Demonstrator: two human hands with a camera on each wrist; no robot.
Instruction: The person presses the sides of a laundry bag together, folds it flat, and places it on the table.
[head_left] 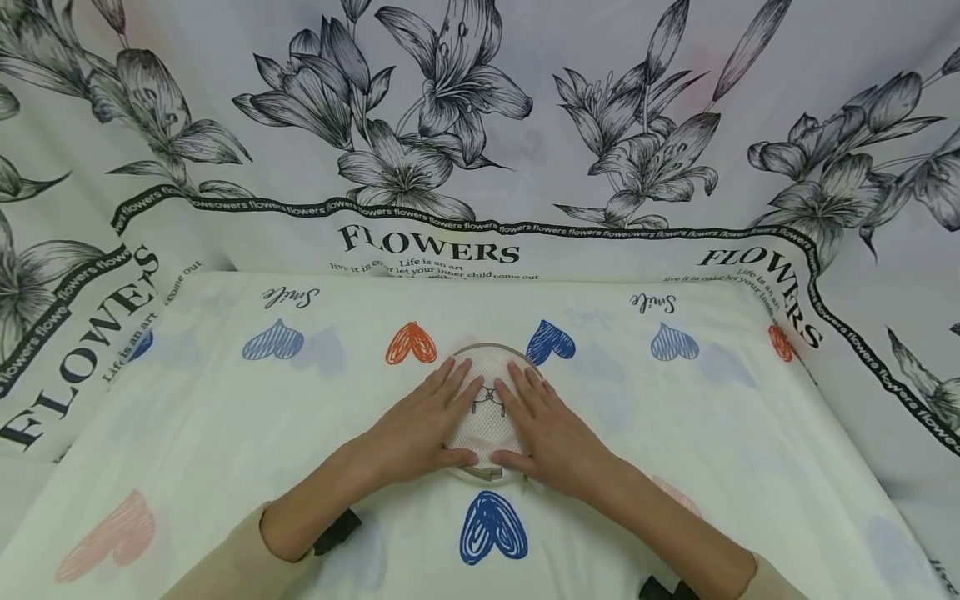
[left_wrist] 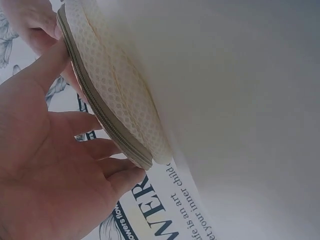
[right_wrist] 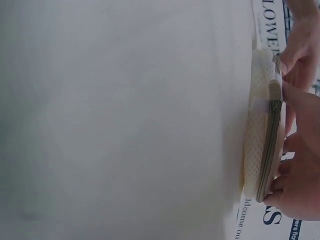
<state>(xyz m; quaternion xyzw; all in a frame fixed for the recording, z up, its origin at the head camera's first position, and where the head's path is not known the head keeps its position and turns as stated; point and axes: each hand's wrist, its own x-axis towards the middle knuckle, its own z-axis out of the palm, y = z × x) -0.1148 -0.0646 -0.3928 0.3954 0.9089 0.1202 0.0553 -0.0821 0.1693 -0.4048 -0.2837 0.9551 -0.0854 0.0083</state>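
A round, cream mesh laundry bag [head_left: 486, 437] lies on the white cloth, a small dark line drawing on its top. My left hand [head_left: 420, 429] rests on its left half with fingers spread. Opposite it, my right hand [head_left: 562, 437] lies on the right half, the fingers likewise extended. The thumbs point toward each other near the bag's front edge. Both wrist views show the thick mesh side wall and a grey-brown zipper [left_wrist: 107, 120] along the rim. The zipper pull [right_wrist: 275, 90] sits near the thumbs in the right wrist view.
The table's white cloth [head_left: 225, 442] carries printed hearts and the word Smile. Behind and at both sides hangs a white curtain [head_left: 540, 167] with black flower drawings and lettering. Dark straps [head_left: 337, 532] show under the forearms.
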